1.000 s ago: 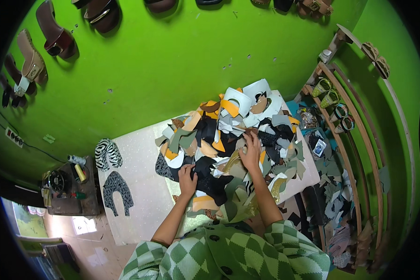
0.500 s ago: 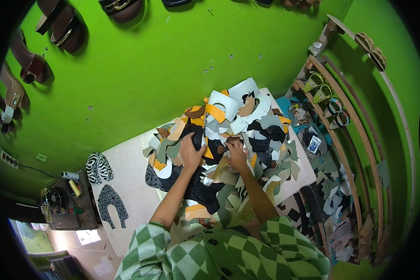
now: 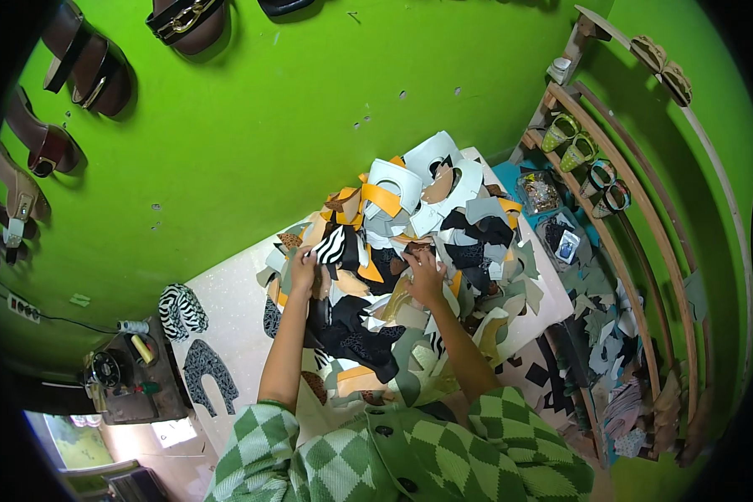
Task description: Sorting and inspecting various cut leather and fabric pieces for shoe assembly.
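A large heap of leather and fabric offcuts (image 3: 376,318) covers the table in front of me, in black, white, orange, grey-green and tan. My left hand (image 3: 304,272) is closed on the edge of a zebra-print scrap (image 3: 330,246) at the left side of the heap. To its right, my right hand (image 3: 427,280) rests on the pile with its fingers spread, touching small brown and black scraps. Curved white cut pieces (image 3: 393,186) lie at the far side of the heap. A black patterned piece (image 3: 368,339) lies nearer to me, between my forearms.
On the table's left lie a zebra-print U-shaped piece (image 3: 181,312) and a dark grey patterned one (image 3: 208,376). A sewing machine (image 3: 107,368) stands beyond them. At right rise wooden racks (image 3: 619,217) with sandals, above more scraps. Sandals (image 3: 100,79) hang on the green wall.
My left hand has moved left and now grips a zebra-print scrap that was not showing before. The right hand stays almost in place. The view has shifted slightly.
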### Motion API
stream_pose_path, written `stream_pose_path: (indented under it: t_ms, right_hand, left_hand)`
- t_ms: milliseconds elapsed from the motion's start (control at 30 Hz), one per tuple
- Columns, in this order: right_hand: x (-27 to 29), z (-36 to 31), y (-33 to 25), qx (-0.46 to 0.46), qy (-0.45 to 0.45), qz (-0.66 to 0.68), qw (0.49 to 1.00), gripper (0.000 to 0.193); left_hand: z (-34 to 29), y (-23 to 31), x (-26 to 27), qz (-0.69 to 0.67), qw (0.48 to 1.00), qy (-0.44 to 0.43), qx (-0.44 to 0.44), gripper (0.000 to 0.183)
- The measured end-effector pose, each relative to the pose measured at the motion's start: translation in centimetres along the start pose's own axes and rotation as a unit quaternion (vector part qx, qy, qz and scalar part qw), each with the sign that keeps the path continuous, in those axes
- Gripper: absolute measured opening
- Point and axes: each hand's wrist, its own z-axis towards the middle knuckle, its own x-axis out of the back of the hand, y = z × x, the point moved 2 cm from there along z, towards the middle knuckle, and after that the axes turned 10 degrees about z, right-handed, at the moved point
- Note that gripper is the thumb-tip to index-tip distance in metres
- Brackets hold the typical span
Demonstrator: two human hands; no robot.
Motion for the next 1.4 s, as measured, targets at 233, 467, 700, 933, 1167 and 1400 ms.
stream_pose_path:
  t_ms: [233,467,700,933,1167,1400]
  right_hand:
    - [2.8,0.8,0.0,-0.006,-0.089,0.12,0.989,0.056]
    - [8.7,2.0,0.3,-0.119,0.157,0.033,0.98,0.084]
    - [8.3,2.4,6.8,-0.112,0.187,0.03,0.976,0.076]
    - [9.6,2.3,11.4,-0.078,0.276,0.302,0.909,0.051]
    - [13.0,0.9,13.4,-0.143,0.276,0.489,0.815,0.039]
    - [15.7,-0.6,9.0,-0.137,0.118,0.684,0.706,0.039]
  left_hand:
    - [-2.9,2.0,1.4,0.145,0.987,-0.036,-0.06,0.026]
    - [-3.6,4.5,-1.8,0.218,0.959,-0.039,-0.178,0.033]
    - [-5.8,5.0,-6.1,0.105,0.94,-0.307,-0.103,0.034]
    - [-8.1,4.1,-6.6,0.128,0.943,-0.284,-0.115,0.028]
    - [-8.8,5.9,-9.0,0.176,0.931,-0.239,-0.215,0.034]
    - [-11.5,10.5,-15.4,0.13,0.914,-0.335,-0.19,0.051]
